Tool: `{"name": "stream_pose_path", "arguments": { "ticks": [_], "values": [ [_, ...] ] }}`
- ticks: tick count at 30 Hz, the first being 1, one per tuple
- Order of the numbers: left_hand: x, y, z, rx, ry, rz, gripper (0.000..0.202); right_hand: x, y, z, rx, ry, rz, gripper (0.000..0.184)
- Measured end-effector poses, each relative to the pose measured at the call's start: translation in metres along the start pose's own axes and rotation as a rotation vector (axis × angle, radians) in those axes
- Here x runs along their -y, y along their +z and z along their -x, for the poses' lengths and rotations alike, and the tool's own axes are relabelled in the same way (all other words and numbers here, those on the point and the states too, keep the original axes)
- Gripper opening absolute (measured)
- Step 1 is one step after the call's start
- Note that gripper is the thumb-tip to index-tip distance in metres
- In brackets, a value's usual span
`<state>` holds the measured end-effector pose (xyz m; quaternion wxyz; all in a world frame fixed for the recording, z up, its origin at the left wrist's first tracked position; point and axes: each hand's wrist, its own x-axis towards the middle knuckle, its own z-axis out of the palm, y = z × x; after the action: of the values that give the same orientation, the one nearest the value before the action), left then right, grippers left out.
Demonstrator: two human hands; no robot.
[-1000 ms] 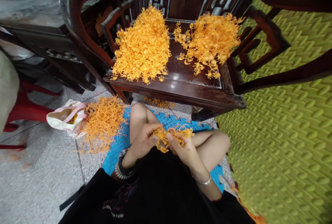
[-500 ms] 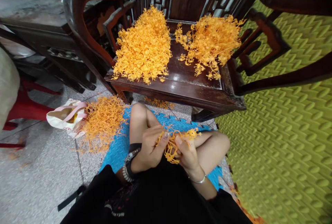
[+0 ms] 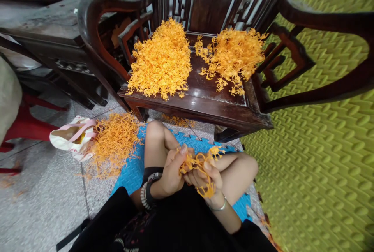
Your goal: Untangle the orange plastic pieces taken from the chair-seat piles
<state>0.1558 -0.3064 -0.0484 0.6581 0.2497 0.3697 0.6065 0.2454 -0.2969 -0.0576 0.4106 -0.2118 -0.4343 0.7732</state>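
Observation:
Over my lap, both hands are closed on a small bunch of orange plastic flower sprigs (image 3: 208,190) with thin stems and star-like ends. My left hand (image 3: 172,172) pinches the left part, its thumb raised and pressed on the sprigs. My right hand (image 3: 212,176) grips the other part, with ends sticking out above and below the fingers. In front, on a dark wooden chair (image 3: 201,106), a big heap of similar orange pieces (image 3: 162,65) lies at the left, and a looser bunch of sprigs (image 3: 236,55) at the right.
A pile of thin orange strands (image 3: 115,143) lies on the floor at the left, beside a white cloth bag (image 3: 62,139) with pink handles. Blue foam mat (image 3: 128,176) is under my legs. A yellow-green mat (image 3: 306,166) stretches along the right. A red stool (image 3: 32,125) stands far left.
My left thumb has moved up over the sprigs. My right hand has turned, and the hanging sprig end now lies further right, across its fingers. The view has tilted up slightly.

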Motion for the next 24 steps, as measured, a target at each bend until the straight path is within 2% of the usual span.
{"name": "stream_pose_path", "arguments": {
  "ticks": [4,6,8,10,14,17,19,24],
  "values": [
    [-0.007,-0.004,-0.01,0.034,0.049,0.341,0.061,0.005,-0.005,-0.005,-0.014,-0.162,0.007,0.068],
    [-0.004,-0.007,-0.015,0.057,0.105,0.353,0.059,0.01,-0.007,-0.009,-0.04,-0.246,0.007,0.069],
    [0.001,-0.011,-0.018,0.104,0.162,0.229,0.058,0.015,-0.008,-0.013,-0.08,-0.302,0.038,0.069],
    [0.005,-0.016,-0.022,0.136,0.192,0.037,0.056,0.018,-0.008,-0.016,-0.139,-0.296,0.082,0.064],
    [-0.007,-0.033,-0.04,0.062,0.279,-0.276,0.035,0.018,-0.014,-0.014,-0.26,-0.181,0.129,0.057],
    [-0.036,-0.043,-0.07,0.041,0.411,-0.362,0.031,0.018,-0.022,-0.012,-0.348,-0.117,0.195,0.054],
    [-0.063,-0.045,-0.102,-0.007,0.57,-0.46,0.037,0.018,-0.027,-0.012,-0.397,-0.101,0.222,0.051],
    [-0.145,-0.036,-0.217,-0.256,0.975,-0.88,0.046,0.013,-0.034,-0.016,-0.439,-0.047,0.258,0.05]
  ]
}}
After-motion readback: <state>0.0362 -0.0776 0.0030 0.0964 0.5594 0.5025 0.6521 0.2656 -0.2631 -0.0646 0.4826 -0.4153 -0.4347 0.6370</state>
